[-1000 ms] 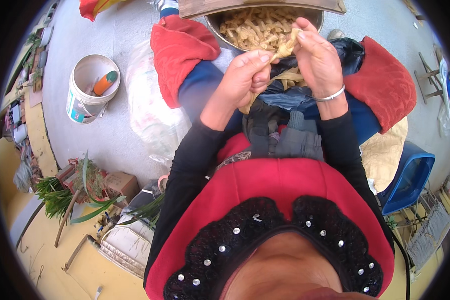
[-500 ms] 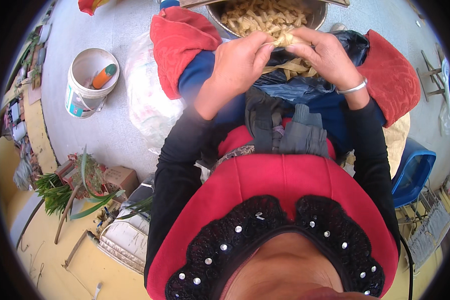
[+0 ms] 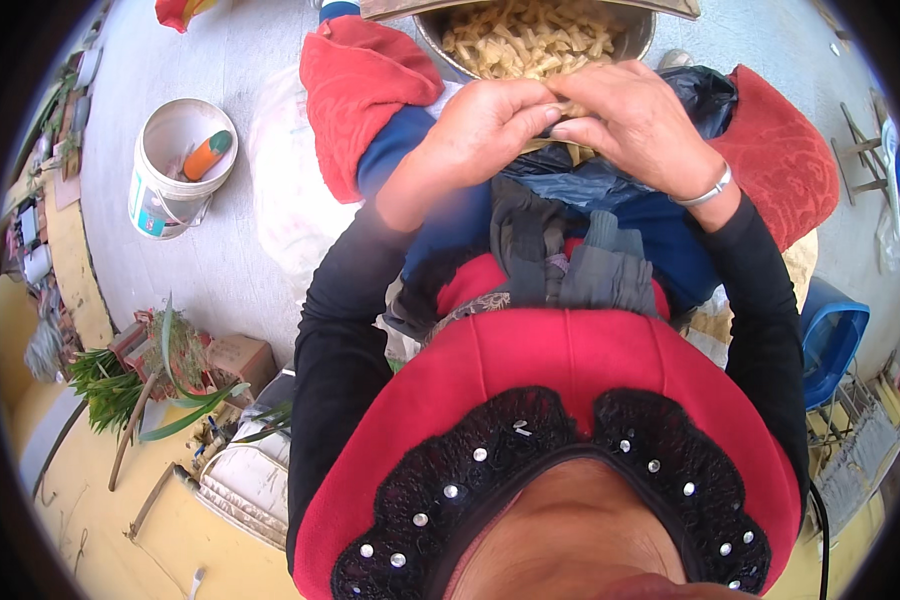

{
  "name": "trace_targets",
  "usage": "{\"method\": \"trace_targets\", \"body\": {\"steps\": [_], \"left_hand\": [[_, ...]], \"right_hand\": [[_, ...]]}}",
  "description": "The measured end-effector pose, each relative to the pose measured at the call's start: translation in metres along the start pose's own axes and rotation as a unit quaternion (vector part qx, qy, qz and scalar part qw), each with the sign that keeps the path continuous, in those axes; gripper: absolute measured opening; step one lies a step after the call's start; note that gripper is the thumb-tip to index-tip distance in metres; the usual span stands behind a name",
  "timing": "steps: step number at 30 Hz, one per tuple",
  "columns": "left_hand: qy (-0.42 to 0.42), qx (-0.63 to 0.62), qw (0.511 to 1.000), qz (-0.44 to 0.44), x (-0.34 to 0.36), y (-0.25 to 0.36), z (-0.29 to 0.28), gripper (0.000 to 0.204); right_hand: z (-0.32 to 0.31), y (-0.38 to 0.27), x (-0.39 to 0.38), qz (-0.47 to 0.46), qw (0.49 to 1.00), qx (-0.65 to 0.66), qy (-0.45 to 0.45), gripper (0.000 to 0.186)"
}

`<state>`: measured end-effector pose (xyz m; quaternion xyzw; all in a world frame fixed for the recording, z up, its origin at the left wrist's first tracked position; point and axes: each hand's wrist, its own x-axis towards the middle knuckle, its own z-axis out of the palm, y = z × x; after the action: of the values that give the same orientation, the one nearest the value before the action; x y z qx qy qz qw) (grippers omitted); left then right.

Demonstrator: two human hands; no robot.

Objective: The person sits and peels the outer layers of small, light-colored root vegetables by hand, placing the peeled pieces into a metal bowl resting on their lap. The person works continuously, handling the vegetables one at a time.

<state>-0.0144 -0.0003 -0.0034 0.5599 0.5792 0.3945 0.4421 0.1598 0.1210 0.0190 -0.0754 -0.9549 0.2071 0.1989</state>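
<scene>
Strip [image 3: 568, 107], yellow-tan, one: lies between the two sets of fingertips, just inside the pinch; mostly hidden by the fingers, only a sliver in sight, its form too covered to tell. Clock centred on the joined hands.

Left hand [image 3: 482, 130]: comes in from 8 o'clock, back of the hand upward, fingers bent inward. Right hand [image 3: 650, 130]: comes in from 4 o'clock, back upward, wrist angled toward its partner; silver bracelet [image 3: 708, 188] at the wrist. Both forearms in black sleeves [image 3: 338, 330], elbows out, forearms converging.

Grip, left: thumb and forefinger drawn close together on the strip. Grip, right: thumb and forefinger closed on the strip from the opposite side; fingertips of both hands meet or nearly meet.

Surroundings. Loose strips [image 3: 577, 153]: at 5 o'clock, just below the hands, on a dark plastic bag [image 3: 580, 185] in the lap. Metal pan [image 3: 642, 38]: at 12 o'clock, filled with folded tan pieces [image 3: 525, 40]; wooden board [image 3: 670, 6] at its far side. Red cloths, two: left cloth [image 3: 365, 110] at 9 o'clock, right cloth [image 3: 780, 165] at 3 o'clock, one per knee. White bucket [image 3: 155, 200]: at 9 o'clock, farther out, orange-and-green object [image 3: 207, 157] inside.
</scene>
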Motion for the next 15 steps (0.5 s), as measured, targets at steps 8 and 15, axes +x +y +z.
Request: {"method": "trace_targets", "body": {"steps": [8, 15], "left_hand": [[-0.055, -0.137, 0.988, -0.051, 0.003, -0.011, -0.012, 0.019], [0.072, -0.106, 0.991, -0.024, 0.056, -0.017, -0.055, 0.022]], "right_hand": [[-0.016, 0.011, 0.008, 0.097, 0.981, 0.111, -0.124, 0.021], [-0.008, 0.062, 0.041, 0.266, 0.885, 0.382, 0.014, 0.022]]}}
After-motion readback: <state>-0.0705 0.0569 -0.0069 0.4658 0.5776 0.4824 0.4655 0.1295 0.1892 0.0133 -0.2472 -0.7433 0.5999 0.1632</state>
